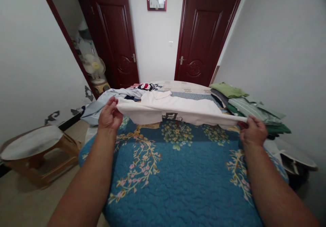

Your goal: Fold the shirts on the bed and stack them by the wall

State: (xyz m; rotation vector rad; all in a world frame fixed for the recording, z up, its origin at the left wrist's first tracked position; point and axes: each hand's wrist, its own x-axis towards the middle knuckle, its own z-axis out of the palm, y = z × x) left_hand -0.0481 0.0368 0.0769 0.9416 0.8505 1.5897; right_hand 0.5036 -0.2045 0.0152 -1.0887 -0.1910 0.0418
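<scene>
A white shirt (150, 113) with a dark print near its middle is stretched out sideways between my hands, over the far half of the table. My left hand (110, 114) pinches one end of its near edge. At the other end, my right hand (253, 129) grips the opposite corner, fingers closed on the cloth. The near edge is lifted and pulled taut, while the collar part lies farther back. Beneath it spreads a blue quilted cover (185, 172) with flower patterns.
Folded clothes (229, 90) are stacked at the right of the table. Loose garments, including a light blue one (102, 101), lie in a heap at the left. A stool (38, 142) stands left of the table. Two dark red doors (114, 33) are behind.
</scene>
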